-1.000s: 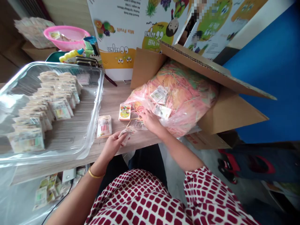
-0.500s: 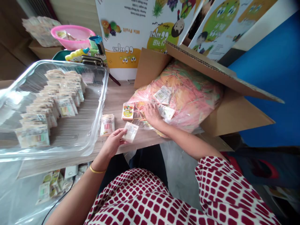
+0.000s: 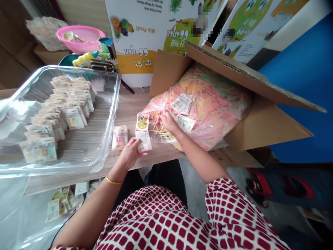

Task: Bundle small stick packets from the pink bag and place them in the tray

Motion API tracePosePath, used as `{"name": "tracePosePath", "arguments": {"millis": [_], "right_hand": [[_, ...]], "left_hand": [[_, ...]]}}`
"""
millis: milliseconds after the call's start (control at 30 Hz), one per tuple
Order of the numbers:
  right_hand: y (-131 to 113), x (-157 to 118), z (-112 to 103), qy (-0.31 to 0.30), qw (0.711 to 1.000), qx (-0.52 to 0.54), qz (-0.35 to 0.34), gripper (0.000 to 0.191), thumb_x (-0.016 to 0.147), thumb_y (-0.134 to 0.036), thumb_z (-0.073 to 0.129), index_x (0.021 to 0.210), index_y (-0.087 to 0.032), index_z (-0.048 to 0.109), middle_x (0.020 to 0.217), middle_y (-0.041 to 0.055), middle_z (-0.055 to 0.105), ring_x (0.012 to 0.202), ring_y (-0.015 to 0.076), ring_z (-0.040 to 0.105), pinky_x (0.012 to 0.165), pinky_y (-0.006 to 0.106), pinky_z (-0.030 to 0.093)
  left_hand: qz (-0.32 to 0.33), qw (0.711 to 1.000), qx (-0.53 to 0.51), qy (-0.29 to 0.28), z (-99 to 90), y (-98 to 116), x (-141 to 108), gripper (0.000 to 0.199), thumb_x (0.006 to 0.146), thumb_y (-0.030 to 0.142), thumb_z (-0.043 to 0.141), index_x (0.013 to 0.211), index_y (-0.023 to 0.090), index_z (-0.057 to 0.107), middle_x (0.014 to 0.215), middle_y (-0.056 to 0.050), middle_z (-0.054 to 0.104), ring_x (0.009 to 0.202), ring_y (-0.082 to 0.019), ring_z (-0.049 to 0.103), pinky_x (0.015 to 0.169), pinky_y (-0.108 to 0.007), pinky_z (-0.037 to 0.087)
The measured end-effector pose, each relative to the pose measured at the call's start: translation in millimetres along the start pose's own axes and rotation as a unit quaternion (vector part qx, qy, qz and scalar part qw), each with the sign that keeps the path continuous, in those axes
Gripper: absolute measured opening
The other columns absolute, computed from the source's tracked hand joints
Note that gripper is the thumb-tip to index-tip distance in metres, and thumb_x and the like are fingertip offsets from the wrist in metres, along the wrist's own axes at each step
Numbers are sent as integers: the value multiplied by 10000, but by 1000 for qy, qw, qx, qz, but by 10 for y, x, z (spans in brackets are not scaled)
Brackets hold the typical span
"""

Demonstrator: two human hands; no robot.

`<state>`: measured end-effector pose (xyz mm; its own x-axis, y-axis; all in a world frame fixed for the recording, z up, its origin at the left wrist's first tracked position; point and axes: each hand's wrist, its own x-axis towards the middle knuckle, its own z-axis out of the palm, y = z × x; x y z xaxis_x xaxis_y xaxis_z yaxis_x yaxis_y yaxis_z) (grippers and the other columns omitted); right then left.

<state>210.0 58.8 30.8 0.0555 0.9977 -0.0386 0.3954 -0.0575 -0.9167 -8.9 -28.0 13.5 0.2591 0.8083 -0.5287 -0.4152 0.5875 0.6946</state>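
Observation:
My left hand (image 3: 132,151) pinches a small clear packet (image 3: 144,141) over the table's front edge. Just above that packet lies a small printed card pack (image 3: 142,122), and a filled packet (image 3: 120,138) lies to its left. My right hand (image 3: 166,121) is at the open mouth of a big plastic bag (image 3: 208,100) of thin pink, green and orange sticks, its fingers closed on some of the sticks (image 3: 158,117). Two more packets, one (image 3: 182,103) above the other (image 3: 185,122), rest on the bag beside that hand.
A clear plastic tray (image 3: 112,114) with rows of filled packets stands on the left. Behind it are a pink bowl (image 3: 80,43), a yellow bottle (image 3: 85,59) and a dark pouch. An open cardboard box (image 3: 249,128) surrounds the bag; printed cartons (image 3: 137,52) stand behind.
My left hand and its packet have moved slightly up and right, now against the card pack. My right hand's fingers have drawn together at the sticks.

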Motion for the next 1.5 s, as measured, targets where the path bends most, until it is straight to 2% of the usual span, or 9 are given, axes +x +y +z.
{"name": "tracePosePath", "arguments": {"millis": [100, 267, 500, 633, 700, 1000, 1333, 1433, 1500], "right_hand": [[120, 8, 54, 1, 998, 49, 32, 300, 1039, -428, 431, 812, -247, 507, 610, -12, 655, 640, 182, 678, 752, 322, 551], [245, 5, 53, -18, 1000, 19, -4, 542, 1031, -589, 415, 642, -231, 537, 626, 19, 660, 668, 163, 676, 801, 295, 535], [101, -145, -50, 64, 998, 9, -18, 266, 987, -464, 558, 862, -230, 581, 708, -13, 607, 684, 158, 593, 688, 277, 495], [3, -356, -28, -80, 994, 73, -17, 337, 915, -550, 655, 916, -214, 637, 743, -13, 611, 730, 164, 604, 686, 283, 496], [-23, -438, 12, -109, 992, 68, -19, 324, 890, -529, 680, 884, -207, 644, 814, 5, 649, 783, 172, 623, 730, 296, 510], [-164, -661, -8, 38, 994, 7, -106, 212, 941, -416, 627, 1076, -252, 639, 1140, 47, 724, 1082, 224, 696, 939, 357, 547], [-314, -781, 33, -72, 944, -303, -109, 166, 975, -288, 596, 1131, -251, 638, 1010, 48, 774, 928, 252, 736, 768, 311, 492], [-256, -731, 37, -75, 950, -289, -95, 94, 952, -301, 619, 1020, -250, 660, 899, 39, 743, 827, 241, 693, 731, 310, 452], [-248, -711, 16, -92, 974, -188, -85, 136, 949, -379, 630, 927, -246, 652, 793, 13, 682, 735, 207, 638, 698, 303, 437]], "left_hand": [[7, 1000, -24, 1, 23, -4, 47, 225, 845, 305, 794, 884, 205, 596, 978, -24, 671, 835, -149, 682, 682, -271, 645], [29, 999, -32, -20, 49, 5, 102, 139, 842, 236, 785, 928, 153, 714, 1099, -71, 713, 990, -193, 680, 924, -376, 622], [30, 998, 13, -52, 97, 18, 140, 323, 830, 333, 812, 1102, 167, 758, 1167, -97, 742, 1045, -245, 695, 920, -437, 630], [61, 996, 7, -61, 150, -22, 179, 340, 786, 359, 851, 1053, 164, 774, 1168, -91, 746, 1093, -254, 690, 991, -456, 595], [67, 996, 9, -63, 176, -44, 194, 358, 772, 394, 862, 1028, 156, 786, 1168, -99, 750, 1112, -263, 684, 1020, -465, 573], [115, 991, 62, -12, 196, -47, 199, 418, 659, 492, 917, 904, 170, 815, 1004, -76, 778, 1007, -229, 682, 1043, -423, 520], [134, 989, 64, -19, 228, -46, 149, 391, 642, 475, 930, 865, 180, 802, 923, -45, 772, 904, -179, 678, 982, -362, 520], [125, 990, 67, -24, 234, -36, 111, 440, 675, 506, 905, 962, 184, 821, 1043, -77, 790, 1017, -228, 694, 1019, -396, 517], [122, 991, 55, -17, 223, -37, 105, 444, 672, 497, 909, 971, 180, 824, 1069, -88, 793, 1079, -260, 695, 1042, -418, 514]]}}
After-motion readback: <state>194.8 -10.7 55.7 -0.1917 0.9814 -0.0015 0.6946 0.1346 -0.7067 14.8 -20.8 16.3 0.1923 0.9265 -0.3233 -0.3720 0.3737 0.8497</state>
